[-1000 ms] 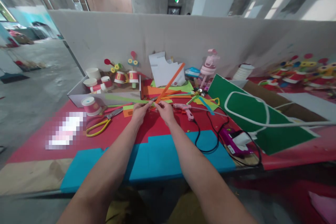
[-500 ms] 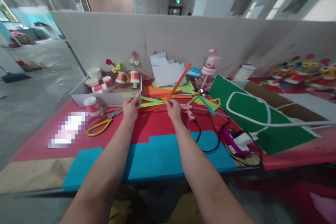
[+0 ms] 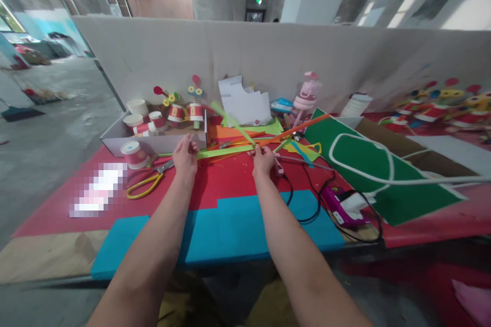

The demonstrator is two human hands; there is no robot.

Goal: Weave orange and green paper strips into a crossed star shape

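Probably to keep their ends together, right hand (image 3: 264, 159) pinches orange paper strip (image 3: 299, 129) and green paper strips (image 3: 226, 152), back from counter's (image 3: 215, 184) front edge; left hand (image 3: 186, 157) grip unclear.

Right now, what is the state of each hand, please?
Left hand: partly curled near the green strips; grip cannot be told.
Right hand: closed, holding the orange strip and green strips together.
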